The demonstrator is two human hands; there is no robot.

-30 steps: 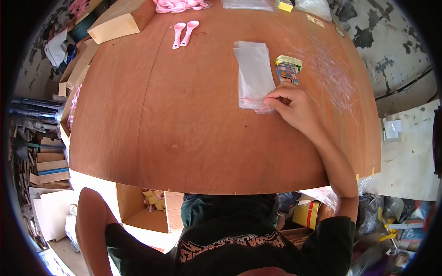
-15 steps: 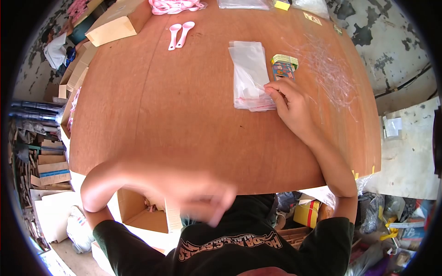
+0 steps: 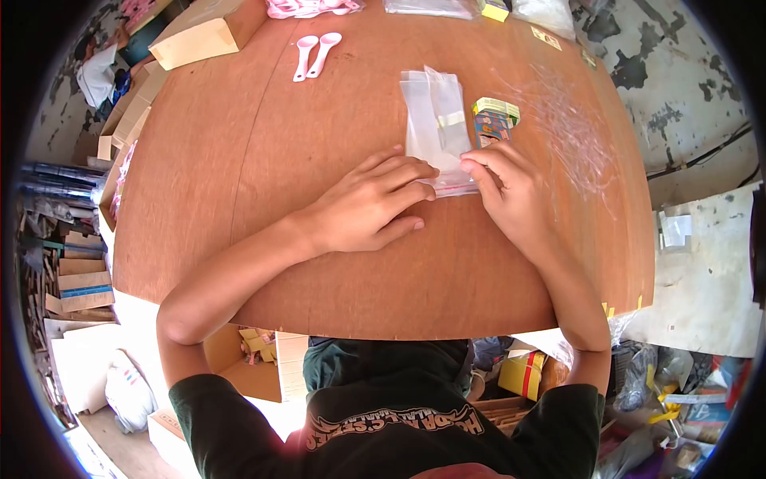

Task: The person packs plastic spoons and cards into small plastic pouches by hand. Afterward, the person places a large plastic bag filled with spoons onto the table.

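Observation:
Clear plastic bags (image 3: 435,120) lie stacked on the brown table, the top one slightly lifted and askew. My left hand (image 3: 375,199) rests at the stack's lower left corner, fingers apart, its fingertips on the plastic. At the lower right edge, my right hand (image 3: 511,188) pinches a bag's edge between thumb and forefinger. Just above that hand stands a small printed box (image 3: 495,120) with a yellow-green top. Two pink spoons (image 3: 323,54) lie side by side at the upper left.
Thin plastic strips (image 3: 574,136) are strewn on the table's right. Along the far edge are a cardboard box (image 3: 195,40), a bag of pink spoons (image 3: 311,8) and more clear bags (image 3: 431,6). Another person (image 3: 100,76) is at the far left.
My left hand has come up from below the table's near edge to the bag stack. The top bag has shifted askew. My right hand has stayed near the stack's right edge.

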